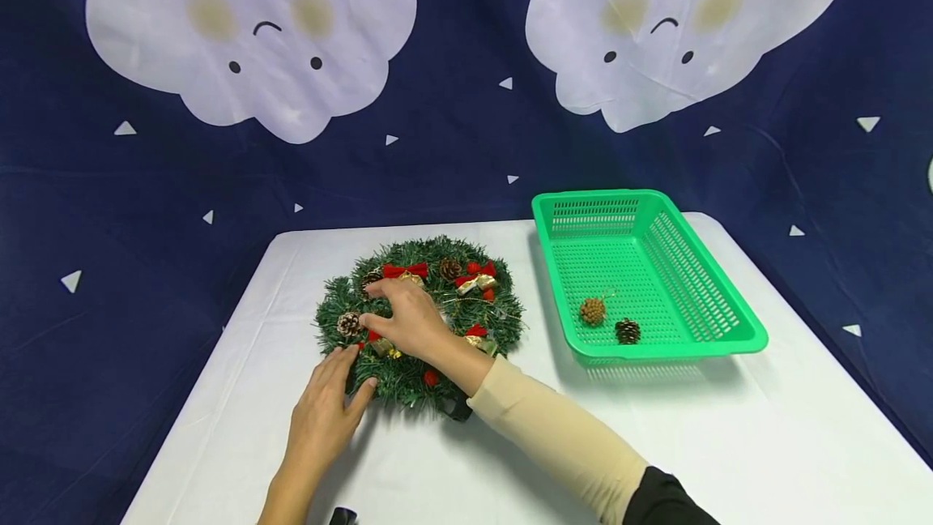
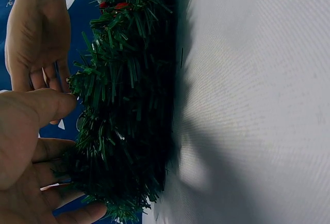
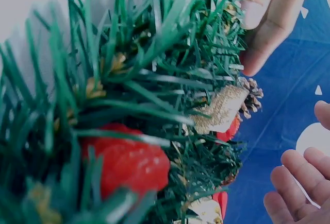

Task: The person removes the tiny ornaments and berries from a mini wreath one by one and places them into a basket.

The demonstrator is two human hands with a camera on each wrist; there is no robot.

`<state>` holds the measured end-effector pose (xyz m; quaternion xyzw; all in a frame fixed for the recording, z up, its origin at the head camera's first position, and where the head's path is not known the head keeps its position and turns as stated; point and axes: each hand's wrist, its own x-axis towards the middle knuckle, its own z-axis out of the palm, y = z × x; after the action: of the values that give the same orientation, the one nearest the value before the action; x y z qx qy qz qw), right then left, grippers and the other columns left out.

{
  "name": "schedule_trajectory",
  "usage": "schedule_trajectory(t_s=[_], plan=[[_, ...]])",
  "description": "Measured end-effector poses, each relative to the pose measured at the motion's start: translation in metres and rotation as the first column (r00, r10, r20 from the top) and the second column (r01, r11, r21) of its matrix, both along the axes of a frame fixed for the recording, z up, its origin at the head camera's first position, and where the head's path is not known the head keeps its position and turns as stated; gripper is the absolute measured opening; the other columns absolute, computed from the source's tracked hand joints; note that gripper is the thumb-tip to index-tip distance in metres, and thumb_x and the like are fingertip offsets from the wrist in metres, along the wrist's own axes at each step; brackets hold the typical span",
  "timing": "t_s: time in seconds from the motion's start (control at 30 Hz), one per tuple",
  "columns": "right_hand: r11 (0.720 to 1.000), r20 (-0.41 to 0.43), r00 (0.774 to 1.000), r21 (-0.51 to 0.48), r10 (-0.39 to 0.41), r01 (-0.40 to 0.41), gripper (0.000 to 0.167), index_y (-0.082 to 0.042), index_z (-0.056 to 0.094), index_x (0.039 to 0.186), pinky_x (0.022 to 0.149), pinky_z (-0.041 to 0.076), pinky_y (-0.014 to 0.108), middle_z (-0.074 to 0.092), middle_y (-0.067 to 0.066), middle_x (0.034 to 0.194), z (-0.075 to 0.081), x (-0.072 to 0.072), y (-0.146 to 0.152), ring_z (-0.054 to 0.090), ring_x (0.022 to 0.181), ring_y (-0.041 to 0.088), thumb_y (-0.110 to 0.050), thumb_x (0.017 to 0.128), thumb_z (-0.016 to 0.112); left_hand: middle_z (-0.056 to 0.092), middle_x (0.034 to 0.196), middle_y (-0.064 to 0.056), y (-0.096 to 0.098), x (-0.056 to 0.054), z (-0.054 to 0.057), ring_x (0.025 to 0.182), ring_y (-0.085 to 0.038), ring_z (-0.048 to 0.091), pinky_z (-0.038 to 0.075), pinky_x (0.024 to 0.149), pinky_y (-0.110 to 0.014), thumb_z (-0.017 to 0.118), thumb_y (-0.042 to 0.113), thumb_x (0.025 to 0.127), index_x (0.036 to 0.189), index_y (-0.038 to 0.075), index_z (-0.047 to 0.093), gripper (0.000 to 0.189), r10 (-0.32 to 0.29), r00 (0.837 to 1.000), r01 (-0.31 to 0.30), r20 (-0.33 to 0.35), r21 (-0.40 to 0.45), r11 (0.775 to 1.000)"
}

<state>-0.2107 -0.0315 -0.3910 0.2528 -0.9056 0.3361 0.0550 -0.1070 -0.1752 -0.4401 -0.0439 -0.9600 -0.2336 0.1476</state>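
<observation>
A green tinsel wreath lies on the white table, decorated with red bows, gold ribbon, red berries and several pinecones. My left hand touches its near left edge, fingers and thumb spread loosely against the greenery. Over the wreath's left half reaches my right hand, its fingers gently bent with nothing between them. A frosted pinecone sits in the greenery just beyond the right thumb. In the right wrist view, a red berry and a glittery gold box show among the needles, with the right fingers apart from them.
A green plastic basket stands at the back right of the table, holding a tan pinecone-like ornament and a dark pinecone. Behind the table hangs a navy cloth with clouds. A small black object lies at the front edge.
</observation>
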Motion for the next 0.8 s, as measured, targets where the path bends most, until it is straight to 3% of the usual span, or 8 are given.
schedule_trajectory(t_s=[0.37, 0.6, 0.8], plan=[[0.994, 0.026, 1.0, 0.112, 0.0, -0.003, 0.046, -0.023, 0.055, 0.13, 0.113, 0.036, 0.041, 0.058, -0.005, 0.133, -0.003, -0.001, -0.021, 0.043, 0.135, 0.026, -0.04, 0.088, 0.064, 0.051, 0.138, -0.019, 0.0, 0.0, -0.001, 0.132, -0.035, 0.042, 0.044, 0.098, -0.057, 0.065, 0.031, 0.088, 0.137, 0.002, 0.048, 0.059, -0.002, 1.0, 0.002, 0.005, -0.001, 1.0], [0.986, -0.028, 1.0, 0.167, 0.005, 0.0, 0.046, -0.022, 0.058, 0.126, 0.097, 0.048, 0.031, 0.065, -0.008, 0.119, -0.007, -0.002, -0.03, 0.057, 0.114, 0.015, -0.044, 0.086, 0.065, 0.053, 0.136, -0.02, -0.001, 0.0, -0.002, 0.132, -0.036, 0.042, 0.043, 0.099, -0.057, 0.066, 0.029, 0.088, 0.134, -0.001, 0.049, 0.058, -0.014, 1.0, 0.014, -0.016, 0.006, 1.0], [0.986, -0.03, 0.999, 0.164, 0.016, -0.011, 0.045, -0.022, 0.059, 0.126, 0.099, 0.048, 0.031, 0.065, -0.008, 0.12, -0.01, -0.005, -0.033, 0.057, 0.118, 0.018, -0.044, 0.087, 0.064, 0.052, 0.136, -0.021, -0.001, -0.001, -0.002, 0.132, -0.036, 0.042, 0.044, 0.099, -0.057, 0.066, 0.03, 0.088, 0.134, -0.002, 0.049, 0.058, -0.014, 1.0, 0.014, 0.001, 0.002, 1.0]])
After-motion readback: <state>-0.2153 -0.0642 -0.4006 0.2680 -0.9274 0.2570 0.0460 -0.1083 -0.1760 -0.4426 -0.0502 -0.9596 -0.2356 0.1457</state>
